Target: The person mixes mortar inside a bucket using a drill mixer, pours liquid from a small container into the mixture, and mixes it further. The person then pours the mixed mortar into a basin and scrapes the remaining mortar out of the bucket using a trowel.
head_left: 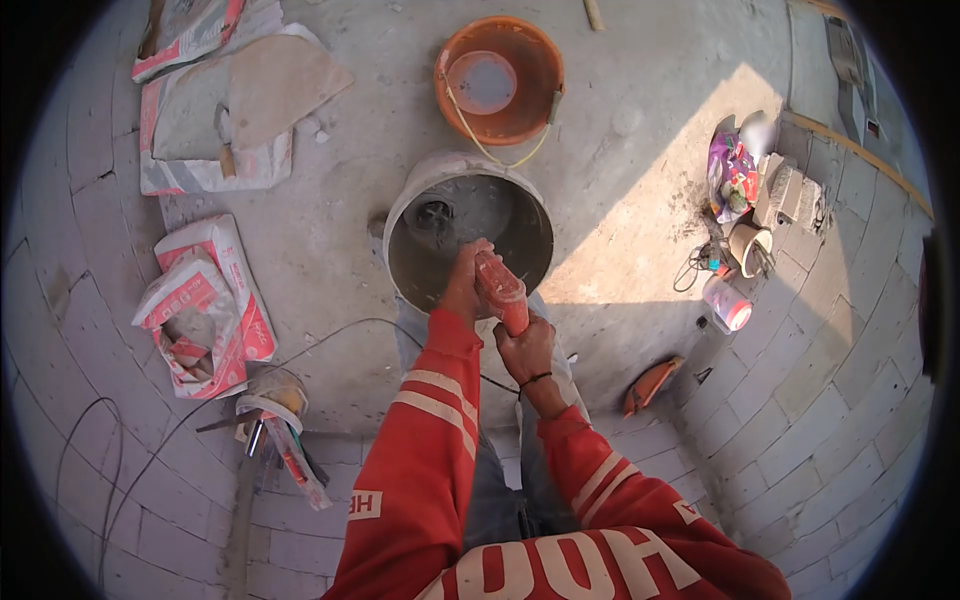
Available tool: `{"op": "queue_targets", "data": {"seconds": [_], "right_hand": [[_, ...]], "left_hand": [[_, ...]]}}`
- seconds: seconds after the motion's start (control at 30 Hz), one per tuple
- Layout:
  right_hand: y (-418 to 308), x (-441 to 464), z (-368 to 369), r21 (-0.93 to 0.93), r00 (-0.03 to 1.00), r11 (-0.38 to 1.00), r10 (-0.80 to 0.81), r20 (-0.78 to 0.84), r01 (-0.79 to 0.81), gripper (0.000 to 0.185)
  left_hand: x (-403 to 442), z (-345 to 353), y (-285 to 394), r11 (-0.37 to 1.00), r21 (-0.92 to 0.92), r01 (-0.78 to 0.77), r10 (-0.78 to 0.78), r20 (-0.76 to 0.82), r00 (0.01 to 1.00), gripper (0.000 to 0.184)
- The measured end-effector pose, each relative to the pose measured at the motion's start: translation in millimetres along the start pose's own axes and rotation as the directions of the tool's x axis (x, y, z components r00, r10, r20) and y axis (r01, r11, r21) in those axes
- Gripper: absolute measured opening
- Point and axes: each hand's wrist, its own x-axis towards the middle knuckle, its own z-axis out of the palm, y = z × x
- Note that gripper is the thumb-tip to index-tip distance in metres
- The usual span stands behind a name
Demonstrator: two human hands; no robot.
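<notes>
A red, dust-covered power drill (503, 292) is gripped in both my hands over a large pale bucket (396, 205). My left hand (466, 278) closes round the drill's front part, near the bucket's rim. My right hand (530, 355) wraps round its rear handle, closer to my body. Inside the bucket lies grey wet mix (490, 215), with a dark round swirl or mixing head (435, 217) at its left side. Most of the drill's shaft is hidden by my left hand and the drill body. The bucket stands between my legs.
An orange bucket (548, 60) with a wire handle stands just beyond. At left are cement-type bags (240, 290), a board (285, 85) and a small bucket of tools (275, 395). A cable (350, 325) crosses the floor. Blocks (785, 190) and containers sit at right.
</notes>
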Motion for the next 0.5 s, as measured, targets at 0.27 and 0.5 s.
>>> {"op": "queue_targets", "data": {"seconds": [0.27, 0.5], "right_hand": [[-9, 24, -7, 0.024, 0.991, 0.997, -0.064, -0.116, 0.067, 0.024], [5, 12, -25, 0.043, 0.987, 0.999, 0.030, -0.155, -0.023, 0.024]], "left_hand": [[-41, 63, 19, 0.989, 0.096, -0.110, 0.091, 0.184, 0.979, 0.036], [-18, 70, -18, 0.988, 0.153, -0.026, -0.008, 0.218, 0.976, 0.032]]}}
